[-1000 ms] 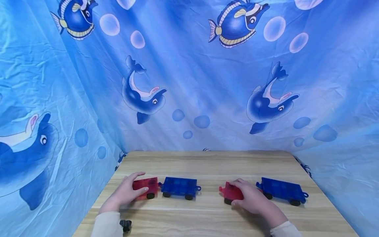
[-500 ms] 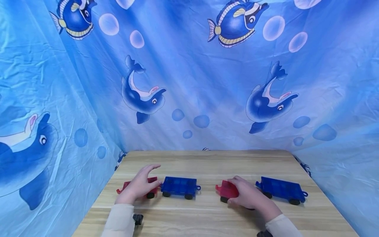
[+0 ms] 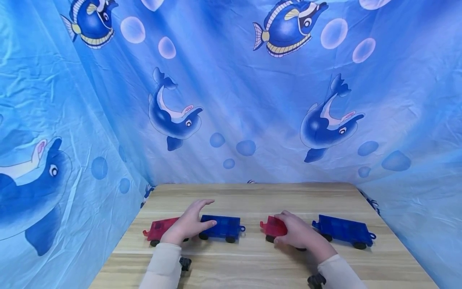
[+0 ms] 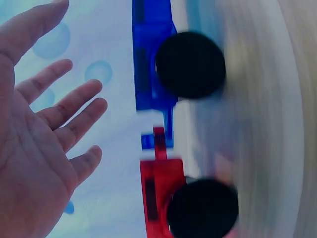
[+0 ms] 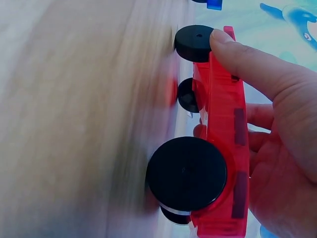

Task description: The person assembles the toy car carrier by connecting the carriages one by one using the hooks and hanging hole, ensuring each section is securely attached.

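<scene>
My left hand [image 3: 191,222] hovers by the left blue toy train car [image 3: 225,226], fingers spread and holding nothing. In the left wrist view its palm [image 4: 34,144] faces the cars with a gap between. That blue car is hooked to a red toy train car [image 3: 159,228], partly hidden behind the left wrist. My right hand [image 3: 297,230] grips a second red toy train car [image 3: 275,226] across its body. In the right wrist view the thumb [image 5: 242,57] lies along the side of this red car [image 5: 223,119], near a black wheel.
Another blue toy train car [image 3: 343,230] stands at the right, apart from the held red car. All stand on a wooden table [image 3: 231,267]. A blue sea-print cloth [image 3: 252,100] hangs behind and at both sides. Small black wrist devices [image 3: 317,281] sit by the sleeves.
My left hand has let go of the left red car and moved right to the left blue car. My right hand has moved its red car slightly left.
</scene>
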`<action>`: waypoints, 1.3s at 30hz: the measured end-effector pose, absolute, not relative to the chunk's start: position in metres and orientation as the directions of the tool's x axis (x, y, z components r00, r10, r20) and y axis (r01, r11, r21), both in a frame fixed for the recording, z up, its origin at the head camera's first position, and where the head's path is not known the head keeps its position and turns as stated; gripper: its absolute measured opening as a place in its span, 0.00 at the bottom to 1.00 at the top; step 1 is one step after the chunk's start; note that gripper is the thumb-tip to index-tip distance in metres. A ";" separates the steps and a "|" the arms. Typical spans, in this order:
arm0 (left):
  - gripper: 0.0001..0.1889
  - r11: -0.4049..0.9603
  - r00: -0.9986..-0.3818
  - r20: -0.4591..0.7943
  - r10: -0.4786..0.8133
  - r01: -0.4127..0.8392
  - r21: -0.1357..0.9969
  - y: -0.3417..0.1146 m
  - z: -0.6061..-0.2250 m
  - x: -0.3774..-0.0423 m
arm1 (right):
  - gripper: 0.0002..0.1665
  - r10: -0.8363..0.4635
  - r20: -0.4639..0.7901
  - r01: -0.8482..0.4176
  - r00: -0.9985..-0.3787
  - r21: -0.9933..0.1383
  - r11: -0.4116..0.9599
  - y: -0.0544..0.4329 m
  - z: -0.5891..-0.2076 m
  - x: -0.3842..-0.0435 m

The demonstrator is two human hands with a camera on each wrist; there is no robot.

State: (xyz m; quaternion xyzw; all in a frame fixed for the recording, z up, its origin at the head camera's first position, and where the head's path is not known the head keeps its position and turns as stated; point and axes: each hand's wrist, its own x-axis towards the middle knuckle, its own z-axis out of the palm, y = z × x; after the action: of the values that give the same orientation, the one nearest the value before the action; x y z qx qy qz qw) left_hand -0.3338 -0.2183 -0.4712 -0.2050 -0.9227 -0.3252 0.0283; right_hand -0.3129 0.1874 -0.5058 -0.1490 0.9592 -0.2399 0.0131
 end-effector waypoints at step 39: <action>0.46 0.715 -0.833 0.044 0.552 0.499 0.490 -0.158 -0.490 -0.345 | 0.53 -0.330 0.069 -0.315 -0.942 -0.526 0.790 0.152 -0.507 -0.325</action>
State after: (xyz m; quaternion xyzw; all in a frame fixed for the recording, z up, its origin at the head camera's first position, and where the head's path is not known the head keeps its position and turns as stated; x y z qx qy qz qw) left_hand -0.3445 -0.1576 -0.4902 -0.2842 -0.9245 -0.2485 -0.0528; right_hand -0.3251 0.1523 -0.5073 -0.1704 0.9459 -0.2759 0.0133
